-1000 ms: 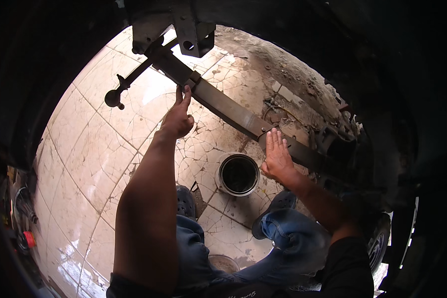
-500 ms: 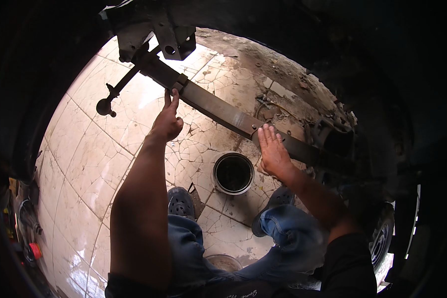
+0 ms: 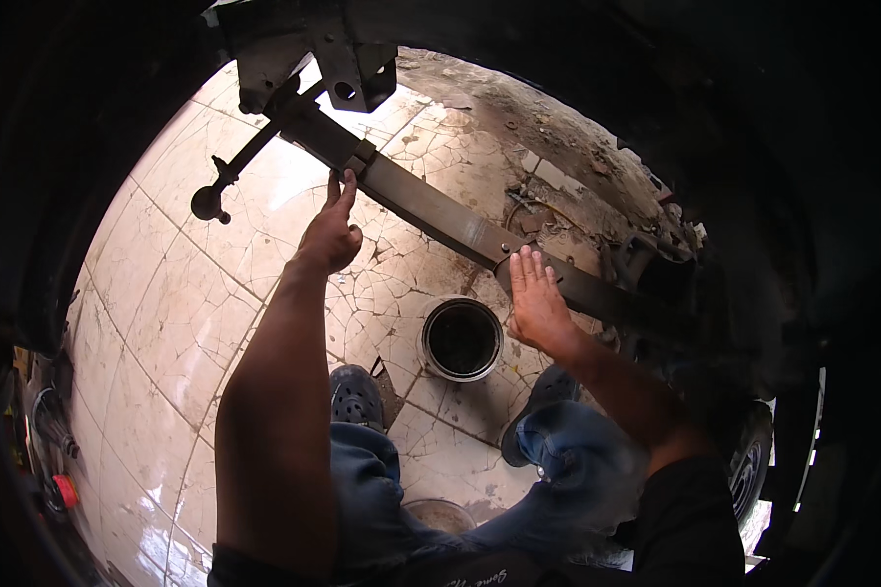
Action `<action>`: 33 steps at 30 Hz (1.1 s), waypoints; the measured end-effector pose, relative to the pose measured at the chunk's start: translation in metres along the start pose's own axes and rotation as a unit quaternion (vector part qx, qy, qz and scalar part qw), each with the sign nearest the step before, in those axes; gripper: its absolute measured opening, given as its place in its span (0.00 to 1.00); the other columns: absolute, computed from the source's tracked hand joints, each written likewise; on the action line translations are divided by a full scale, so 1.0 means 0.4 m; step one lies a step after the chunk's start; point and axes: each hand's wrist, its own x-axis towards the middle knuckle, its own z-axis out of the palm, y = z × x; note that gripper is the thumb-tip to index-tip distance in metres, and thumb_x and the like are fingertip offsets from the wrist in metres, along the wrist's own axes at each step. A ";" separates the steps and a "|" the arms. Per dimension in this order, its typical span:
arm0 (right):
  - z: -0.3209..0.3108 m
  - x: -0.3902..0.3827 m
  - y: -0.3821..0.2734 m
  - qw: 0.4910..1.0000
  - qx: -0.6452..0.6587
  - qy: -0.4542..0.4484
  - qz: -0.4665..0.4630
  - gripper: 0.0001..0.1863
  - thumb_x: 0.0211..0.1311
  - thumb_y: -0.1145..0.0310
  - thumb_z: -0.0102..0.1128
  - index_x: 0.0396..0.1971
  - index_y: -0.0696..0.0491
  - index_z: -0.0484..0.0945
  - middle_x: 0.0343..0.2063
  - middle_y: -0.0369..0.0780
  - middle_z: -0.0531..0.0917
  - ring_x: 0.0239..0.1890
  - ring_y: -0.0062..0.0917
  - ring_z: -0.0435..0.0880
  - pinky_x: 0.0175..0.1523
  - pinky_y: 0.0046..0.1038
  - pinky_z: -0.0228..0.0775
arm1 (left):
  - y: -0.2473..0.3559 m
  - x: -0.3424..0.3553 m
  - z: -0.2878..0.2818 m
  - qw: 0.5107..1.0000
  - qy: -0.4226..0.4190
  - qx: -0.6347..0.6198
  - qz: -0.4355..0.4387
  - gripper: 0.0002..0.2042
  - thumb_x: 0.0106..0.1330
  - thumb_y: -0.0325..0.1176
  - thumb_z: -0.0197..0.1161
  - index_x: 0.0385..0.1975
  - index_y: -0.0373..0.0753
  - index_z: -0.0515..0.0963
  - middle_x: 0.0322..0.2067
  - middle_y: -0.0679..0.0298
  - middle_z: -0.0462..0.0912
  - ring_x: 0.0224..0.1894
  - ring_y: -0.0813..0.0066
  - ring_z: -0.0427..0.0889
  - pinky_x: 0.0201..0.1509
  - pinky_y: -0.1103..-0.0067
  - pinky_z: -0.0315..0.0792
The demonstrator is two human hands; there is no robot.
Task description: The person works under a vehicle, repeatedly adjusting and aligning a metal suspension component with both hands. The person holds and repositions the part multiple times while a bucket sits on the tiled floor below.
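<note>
free: tiled floor [image 3: 196, 323] left | blocked: leaf spring [image 3: 431, 207] overhead, metal can [image 3: 461, 339] below
</note>
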 end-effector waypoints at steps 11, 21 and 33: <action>0.023 0.046 0.062 1.000 -0.006 0.024 0.005 0.46 0.60 0.67 0.58 0.72 0.67 0.43 0.73 0.58 0.48 0.76 0.49 0.48 0.76 0.47 0.42 | 0.028 -0.008 -0.004 1.000 0.001 -0.001 -0.026 0.45 0.61 0.22 0.51 0.76 0.49 0.33 0.76 0.47 0.30 0.61 0.53 0.77 0.59 0.73 0.76; 0.026 0.034 0.064 0.997 -0.008 0.037 -0.068 0.50 0.56 0.62 0.62 0.72 0.65 0.45 0.73 0.56 0.48 0.76 0.49 0.47 0.76 0.47 0.43 | 0.002 -0.004 0.016 1.000 0.025 0.007 0.004 0.46 0.60 0.22 0.52 0.76 0.51 0.33 0.76 0.47 0.29 0.61 0.52 0.77 0.58 0.72 0.77; -0.004 0.041 0.072 1.000 -0.008 -0.013 0.003 0.49 0.57 0.61 0.62 0.72 0.64 0.45 0.73 0.56 0.49 0.76 0.47 0.49 0.76 0.45 0.44 | -0.004 -0.006 0.009 1.000 0.011 0.018 -0.011 0.48 0.58 0.25 0.53 0.76 0.52 0.33 0.77 0.52 0.29 0.55 0.53 0.80 0.56 0.69 0.77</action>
